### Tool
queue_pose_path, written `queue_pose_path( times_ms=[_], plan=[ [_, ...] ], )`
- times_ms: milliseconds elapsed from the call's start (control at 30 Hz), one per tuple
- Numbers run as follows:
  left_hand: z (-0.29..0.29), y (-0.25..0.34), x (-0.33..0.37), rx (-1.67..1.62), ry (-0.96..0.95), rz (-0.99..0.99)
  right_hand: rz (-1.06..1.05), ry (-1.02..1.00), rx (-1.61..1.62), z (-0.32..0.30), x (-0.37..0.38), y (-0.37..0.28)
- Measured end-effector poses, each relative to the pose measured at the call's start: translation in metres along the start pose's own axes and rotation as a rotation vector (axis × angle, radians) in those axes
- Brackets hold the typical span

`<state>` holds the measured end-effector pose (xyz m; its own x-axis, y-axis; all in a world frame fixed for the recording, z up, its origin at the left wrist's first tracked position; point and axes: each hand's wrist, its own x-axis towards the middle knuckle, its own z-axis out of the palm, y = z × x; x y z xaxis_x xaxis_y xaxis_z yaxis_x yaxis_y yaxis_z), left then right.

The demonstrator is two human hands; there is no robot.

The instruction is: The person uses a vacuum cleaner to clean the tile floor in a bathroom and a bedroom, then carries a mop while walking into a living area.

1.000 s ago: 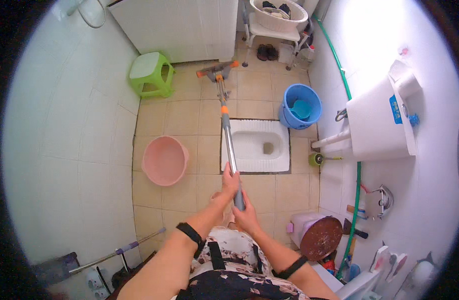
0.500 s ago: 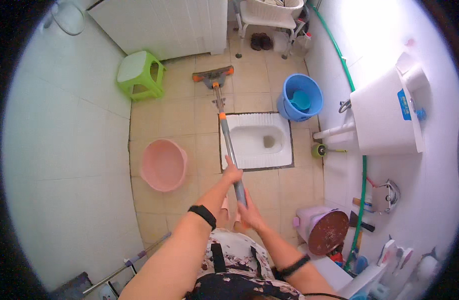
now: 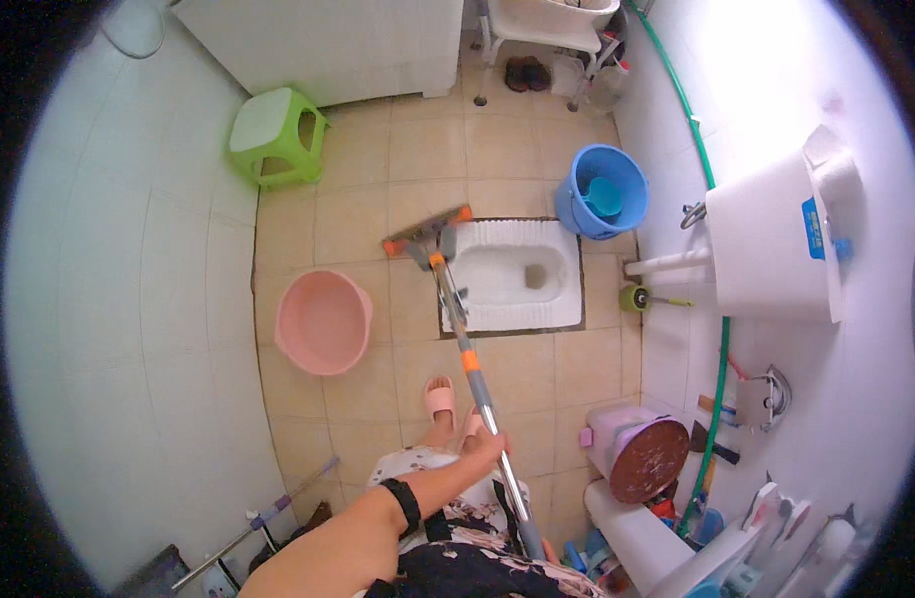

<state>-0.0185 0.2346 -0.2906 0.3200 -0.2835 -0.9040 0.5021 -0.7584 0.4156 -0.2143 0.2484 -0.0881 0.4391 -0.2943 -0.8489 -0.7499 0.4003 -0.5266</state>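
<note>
My left hand [image 3: 489, 448] is closed round the silver lower part of a sponge mop's handle [image 3: 485, 404]. At the handle's grey end, by my clothes, only a sliver of my right hand [image 3: 550, 551] shows, closed against the grip; the rest is hidden. The mop head [image 3: 427, 231], dark with orange ends, lies tilted on the tiles at the left edge of the white squat toilet [image 3: 512, 314]. Its grey and orange pole slants from there back toward my body. My feet in pink slippers [image 3: 439, 399] stand just left of the pole.
A pink basin [image 3: 325, 324] sits on the left, with a green stool [image 3: 276, 140] beyond it. A blue bucket [image 3: 602, 191] holding a teal scoop stands right of the toilet. Nearer, on the right, are a toilet brush [image 3: 635, 298] and a purple bin [image 3: 617, 439].
The mop head has come back toward me, from the far tiles to the toilet's left side, and turned at a slant. Both hands have drawn back; my right hand is now mostly out of sight.
</note>
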Motion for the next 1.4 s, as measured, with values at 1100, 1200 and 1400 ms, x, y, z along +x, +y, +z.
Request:
queue_pose_path(
  times_ms=[1100, 1200, 1400],
  plan=[
    [0.016, 0.04, -0.072, -0.182, -0.34, -0.231, 0.133, -0.003, 0.128, -0.037, -0.11, -0.047],
    [0.004, 0.067, -0.038, -0.012, -0.39, 0.005, 0.036, 0.066, -0.041, -0.019, -0.093, -0.065],
    [-0.042, 0.191, 0.085, 0.092, -0.046, 0.221, -0.178, -0.014, 0.395, -0.004, 0.044, -0.132]
  ],
)
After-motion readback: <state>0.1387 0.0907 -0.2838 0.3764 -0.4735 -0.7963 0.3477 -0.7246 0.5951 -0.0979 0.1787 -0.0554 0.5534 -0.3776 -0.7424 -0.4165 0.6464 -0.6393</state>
